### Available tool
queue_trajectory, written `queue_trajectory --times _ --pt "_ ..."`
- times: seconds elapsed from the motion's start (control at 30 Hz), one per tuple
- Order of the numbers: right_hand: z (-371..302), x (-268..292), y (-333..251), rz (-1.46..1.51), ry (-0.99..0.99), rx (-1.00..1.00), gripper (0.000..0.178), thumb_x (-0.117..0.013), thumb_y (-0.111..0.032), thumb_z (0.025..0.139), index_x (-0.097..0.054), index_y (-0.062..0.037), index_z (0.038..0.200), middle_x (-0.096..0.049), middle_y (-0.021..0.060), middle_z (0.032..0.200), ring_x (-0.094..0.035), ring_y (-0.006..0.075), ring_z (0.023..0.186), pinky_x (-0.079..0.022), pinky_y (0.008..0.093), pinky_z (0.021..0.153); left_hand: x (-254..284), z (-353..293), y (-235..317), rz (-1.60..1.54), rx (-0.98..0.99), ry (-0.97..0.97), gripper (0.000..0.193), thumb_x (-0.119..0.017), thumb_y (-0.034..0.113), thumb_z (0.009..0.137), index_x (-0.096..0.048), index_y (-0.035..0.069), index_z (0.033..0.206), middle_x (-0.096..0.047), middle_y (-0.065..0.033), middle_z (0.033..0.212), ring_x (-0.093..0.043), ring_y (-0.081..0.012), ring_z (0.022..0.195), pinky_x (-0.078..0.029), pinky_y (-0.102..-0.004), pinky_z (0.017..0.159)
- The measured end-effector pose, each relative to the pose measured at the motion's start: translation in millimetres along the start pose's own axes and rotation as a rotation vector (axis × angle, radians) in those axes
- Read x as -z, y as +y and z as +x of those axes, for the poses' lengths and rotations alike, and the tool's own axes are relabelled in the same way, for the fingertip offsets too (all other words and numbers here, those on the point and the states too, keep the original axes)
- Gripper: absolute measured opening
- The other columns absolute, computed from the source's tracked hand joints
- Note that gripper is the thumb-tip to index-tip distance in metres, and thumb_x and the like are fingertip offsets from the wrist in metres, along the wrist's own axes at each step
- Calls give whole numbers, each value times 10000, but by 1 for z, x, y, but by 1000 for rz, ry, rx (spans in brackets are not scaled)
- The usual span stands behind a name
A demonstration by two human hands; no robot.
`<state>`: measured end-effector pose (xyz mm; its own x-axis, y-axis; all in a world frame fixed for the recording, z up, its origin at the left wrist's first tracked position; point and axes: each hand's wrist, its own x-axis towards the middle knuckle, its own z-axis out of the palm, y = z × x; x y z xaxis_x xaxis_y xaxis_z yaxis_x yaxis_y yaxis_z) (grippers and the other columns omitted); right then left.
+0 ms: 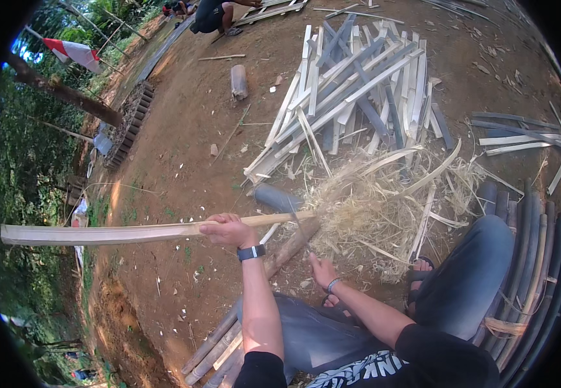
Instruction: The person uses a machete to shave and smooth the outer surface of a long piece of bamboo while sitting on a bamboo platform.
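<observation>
My left hand (224, 231) is wrapped round a long pale split bamboo strip (112, 234), which reaches out far to the left. The strip's other end lies over a short log (290, 251) on the ground, beside a heap of curly bamboo shavings (351, 207). Closed round a knife's handle, my right hand (322, 271) is nearer to me and right of the log. The knife's thin blade (302, 229) points away from me and crosses the strip near that end. My right fingers mostly cover the handle.
Beyond the shavings lies a large pile of split bamboo (358, 84). Long bamboo poles (526, 278) are stacked by my right knee, and more poles (212, 349) lie at lower left. A bamboo piece (274, 198) is near the log. Another person (212, 16) crouches far off.
</observation>
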<state>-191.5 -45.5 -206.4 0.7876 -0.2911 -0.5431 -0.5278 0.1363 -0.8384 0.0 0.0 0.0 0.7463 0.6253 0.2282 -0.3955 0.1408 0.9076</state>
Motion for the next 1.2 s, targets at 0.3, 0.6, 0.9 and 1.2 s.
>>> queue_trajectory --times 0.3,0.6,0.9,1.2 --pt "22 -13 -3 175 -30 -3 673 -376 -586 933 -510 -42 559 -461 36 454 -470 145 399 -367 306 400 -15 1 -5 78 -68 17 567 -236 598 964 -299 116 672 -266 19 508 -263 -91 413 -222 -223 363" --pt "-26 -10 -93 238 -238 140 724 -365 -592 934 -523 -8 536 -498 72 464 -518 184 445 -421 360 484 -5 2 -11 28 -41 -48 575 -228 618 956 -293 126 667 -264 17 491 -242 -96 390 -204 -235 360" --pt "4 6 -27 440 -58 -270 621 -360 -561 954 -459 -61 599 -382 14 461 -380 138 366 -327 294 374 -1 -6 -7 -51 -11 -176 596 -225 661 932 -290 129 671 -265 14 496 -238 -97 401 -192 -242 372" --pt "-20 -28 -48 324 -43 97 611 -394 -556 946 -484 -43 626 -438 27 468 -448 140 390 -343 292 383 -4 -12 -3 12 -26 -105 580 -235 658 934 -284 141 676 -245 27 506 -224 -90 412 -183 -240 386"
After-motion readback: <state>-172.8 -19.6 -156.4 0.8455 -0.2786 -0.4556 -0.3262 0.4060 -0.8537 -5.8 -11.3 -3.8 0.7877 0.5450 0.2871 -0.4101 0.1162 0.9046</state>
